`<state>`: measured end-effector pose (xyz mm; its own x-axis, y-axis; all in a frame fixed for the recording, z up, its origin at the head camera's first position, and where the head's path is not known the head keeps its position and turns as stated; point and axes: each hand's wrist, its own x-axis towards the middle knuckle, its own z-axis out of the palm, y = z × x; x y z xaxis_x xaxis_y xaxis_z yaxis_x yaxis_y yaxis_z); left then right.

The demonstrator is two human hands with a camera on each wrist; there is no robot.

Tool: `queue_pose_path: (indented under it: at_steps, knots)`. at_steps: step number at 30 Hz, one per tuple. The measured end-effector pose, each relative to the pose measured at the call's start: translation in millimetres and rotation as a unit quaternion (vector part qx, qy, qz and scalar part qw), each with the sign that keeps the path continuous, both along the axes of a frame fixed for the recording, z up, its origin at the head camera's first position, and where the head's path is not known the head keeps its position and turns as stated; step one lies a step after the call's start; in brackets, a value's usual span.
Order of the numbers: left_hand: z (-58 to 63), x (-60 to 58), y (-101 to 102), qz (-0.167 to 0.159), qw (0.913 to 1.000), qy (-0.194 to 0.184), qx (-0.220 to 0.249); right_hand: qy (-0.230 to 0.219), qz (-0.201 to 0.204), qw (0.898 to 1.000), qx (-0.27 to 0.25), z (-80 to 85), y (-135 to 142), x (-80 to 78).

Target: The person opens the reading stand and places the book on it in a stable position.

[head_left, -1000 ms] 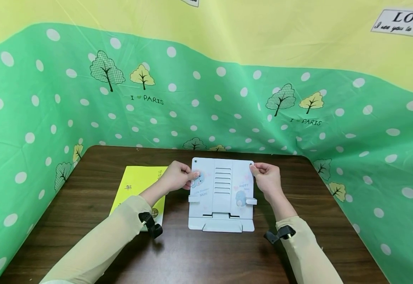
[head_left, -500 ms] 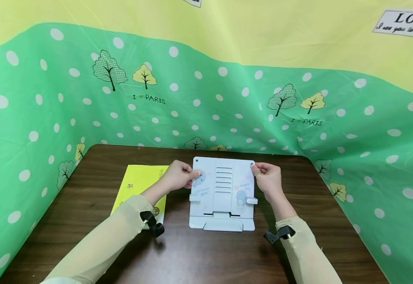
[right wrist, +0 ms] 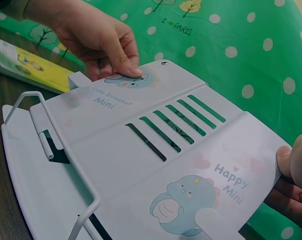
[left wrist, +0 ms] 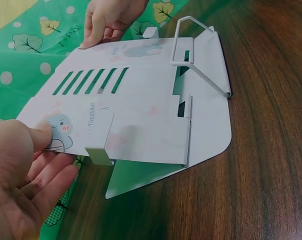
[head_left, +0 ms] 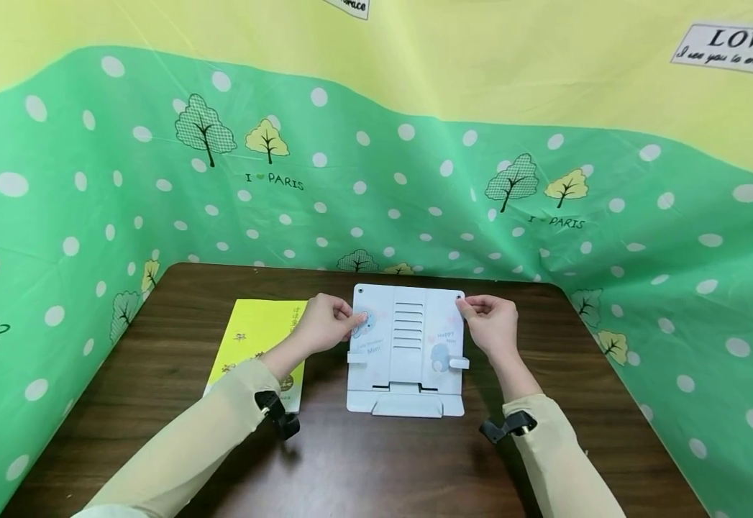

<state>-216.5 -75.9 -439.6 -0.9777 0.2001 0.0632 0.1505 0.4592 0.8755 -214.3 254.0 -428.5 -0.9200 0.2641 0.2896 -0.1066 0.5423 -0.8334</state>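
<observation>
A white book stand [head_left: 405,345] with dinosaur prints and a slotted middle stands on the brown table. Its back panel is tilted up from the base plate [left wrist: 211,120], as the left wrist view shows. My left hand [head_left: 326,323] pinches the panel's left edge, thumb on the printed face and fingers behind. At the upper right corner, my right hand [head_left: 491,325] pinches the panel between thumb and fingers. A wire page holder [left wrist: 193,62] sits along the front of the stand, and small side clips [head_left: 459,363] stick out at both edges.
A yellow book [head_left: 256,338] lies left of the stand, partly under my left forearm. The brown table [head_left: 376,467] extends in front. A green and yellow patterned cloth [head_left: 324,208] hangs behind and on both sides.
Both hands keep their grip on the stand. Its panel looks almost the same, with its lower edge very slightly higher in view; the head view has shifted a little.
</observation>
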Motion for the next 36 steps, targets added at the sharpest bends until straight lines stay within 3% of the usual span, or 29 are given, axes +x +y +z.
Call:
queue_pose_path:
  at_steps: [7, 15, 26, 36]
  knots:
    - [2.6, 2.6, -15, -0.018, 0.9997, 0.014, 0.010, 0.038, -0.007, 0.998, 0.048, 5.3, 1, 5.7]
    - [11.2, 9.9, -37, -0.020, 0.9996, 0.002, 0.018, 0.066, 0.007, 0.995, 0.075, 11.4, -6, 13.9]
    - [15.2, 15.4, -61, 0.003, 0.9993, -0.025, 0.028, 0.081, 0.053, 0.993, 0.070, 15.6, -23, 24.6]
    - [20.3, 21.7, -77, 0.003, 0.9996, -0.014, 0.023, 0.082, 0.086, 0.991, 0.057, 18.9, -40, 30.0]
